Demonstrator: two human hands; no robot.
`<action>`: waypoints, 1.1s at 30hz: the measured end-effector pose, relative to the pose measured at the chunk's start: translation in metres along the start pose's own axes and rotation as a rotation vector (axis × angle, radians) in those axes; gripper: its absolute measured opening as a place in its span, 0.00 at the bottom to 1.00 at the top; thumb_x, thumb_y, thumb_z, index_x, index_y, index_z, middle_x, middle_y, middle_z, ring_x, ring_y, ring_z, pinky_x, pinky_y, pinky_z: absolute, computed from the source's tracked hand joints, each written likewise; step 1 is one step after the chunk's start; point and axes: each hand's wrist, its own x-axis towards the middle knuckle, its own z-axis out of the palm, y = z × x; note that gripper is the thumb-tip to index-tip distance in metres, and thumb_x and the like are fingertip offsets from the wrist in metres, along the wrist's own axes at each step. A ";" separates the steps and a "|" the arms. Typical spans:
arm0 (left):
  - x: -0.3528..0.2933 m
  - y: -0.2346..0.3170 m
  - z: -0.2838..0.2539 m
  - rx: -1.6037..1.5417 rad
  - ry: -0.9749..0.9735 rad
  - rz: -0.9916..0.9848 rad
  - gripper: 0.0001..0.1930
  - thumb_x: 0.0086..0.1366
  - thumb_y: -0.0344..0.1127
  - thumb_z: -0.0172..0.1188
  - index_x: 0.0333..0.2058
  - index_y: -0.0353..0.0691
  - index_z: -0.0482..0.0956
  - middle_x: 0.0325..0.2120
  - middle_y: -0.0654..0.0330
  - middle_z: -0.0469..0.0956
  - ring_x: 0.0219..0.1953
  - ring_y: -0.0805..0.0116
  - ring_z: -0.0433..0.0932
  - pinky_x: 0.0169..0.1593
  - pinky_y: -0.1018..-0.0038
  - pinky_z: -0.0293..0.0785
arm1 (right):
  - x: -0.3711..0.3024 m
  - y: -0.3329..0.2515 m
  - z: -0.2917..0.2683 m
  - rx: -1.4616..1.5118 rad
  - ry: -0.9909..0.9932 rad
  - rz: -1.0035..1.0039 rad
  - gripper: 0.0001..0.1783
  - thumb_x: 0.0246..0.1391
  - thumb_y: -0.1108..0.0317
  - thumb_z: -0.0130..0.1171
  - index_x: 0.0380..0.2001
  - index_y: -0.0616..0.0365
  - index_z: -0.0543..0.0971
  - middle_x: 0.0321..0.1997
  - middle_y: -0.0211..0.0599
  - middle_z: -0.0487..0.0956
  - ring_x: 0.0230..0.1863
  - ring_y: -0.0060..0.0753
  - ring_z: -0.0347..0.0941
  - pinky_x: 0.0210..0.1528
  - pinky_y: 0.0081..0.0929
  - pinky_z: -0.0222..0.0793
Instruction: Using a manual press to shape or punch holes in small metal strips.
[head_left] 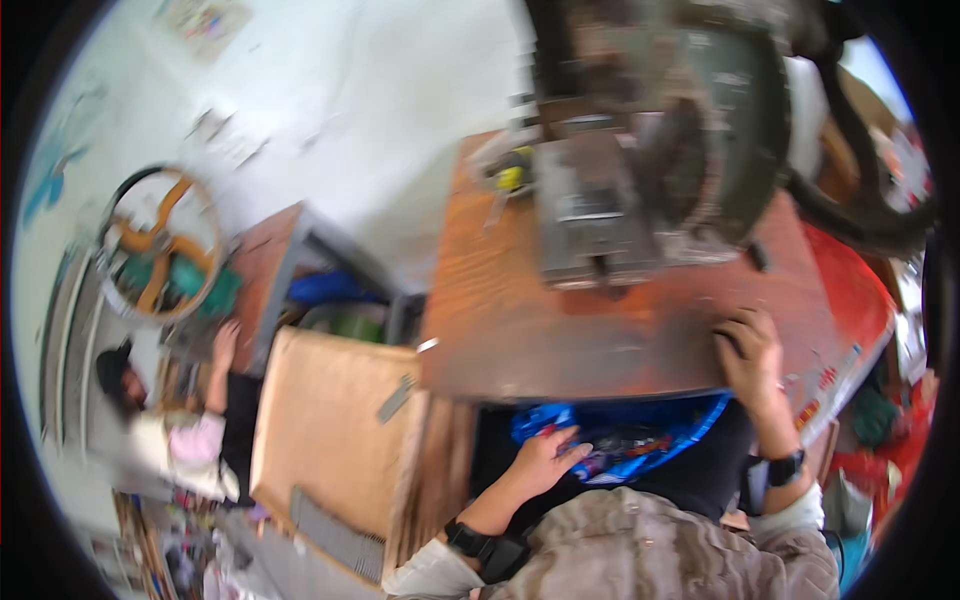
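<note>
A blue bag (655, 462) with small, mixed items inside lies over my lap, below the table's front edge. My left hand (543, 464) is at the left side of this bag, its fingers and thumb apart; blur hides whether the fingertips touch the items. On the right front of the worn reddish-brown tabletop (480, 330) rests my right hand (752, 358), fingers spread and slightly bent, holding nothing. Beyond both hands stands a heavy machine (715, 130) with a dark green body and a metal block (592, 215) at its front.
A wooden tray (330, 420) holding a thin grey piece (396, 398) and a grey ribbed piece stands to my left. Farther left, another person (185, 440) sits by a second table (268, 250) and a spoked wheel (160, 243). Red sacking (848, 285) lies right of the table.
</note>
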 end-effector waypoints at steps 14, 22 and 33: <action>-0.292 -0.140 -0.243 0.523 0.971 -0.626 0.22 0.65 0.42 0.52 0.49 0.29 0.72 0.43 0.45 0.76 0.44 0.53 0.76 0.47 0.66 0.70 | -0.023 0.035 0.001 -0.046 -0.090 0.038 0.07 0.50 0.82 0.51 0.34 0.68 0.74 0.42 0.48 0.72 0.47 0.49 0.69 0.52 0.34 0.62; -0.318 -0.128 -0.286 -0.016 0.686 -0.575 0.29 0.44 0.26 0.72 0.48 0.35 0.76 0.34 0.59 0.80 0.37 0.71 0.77 0.41 0.75 0.74 | -0.028 0.056 0.003 -0.142 -0.107 0.000 0.08 0.52 0.80 0.49 0.36 0.67 0.74 0.44 0.48 0.72 0.49 0.48 0.69 0.53 0.33 0.62; -0.313 -0.126 -0.267 0.441 0.627 -0.486 0.30 0.43 0.32 0.70 0.49 0.34 0.74 0.39 0.50 0.80 0.40 0.58 0.79 0.45 0.71 0.73 | -0.033 0.069 0.005 -0.211 -0.126 -0.016 0.09 0.54 0.78 0.49 0.38 0.66 0.74 0.48 0.49 0.72 0.52 0.49 0.68 0.55 0.34 0.62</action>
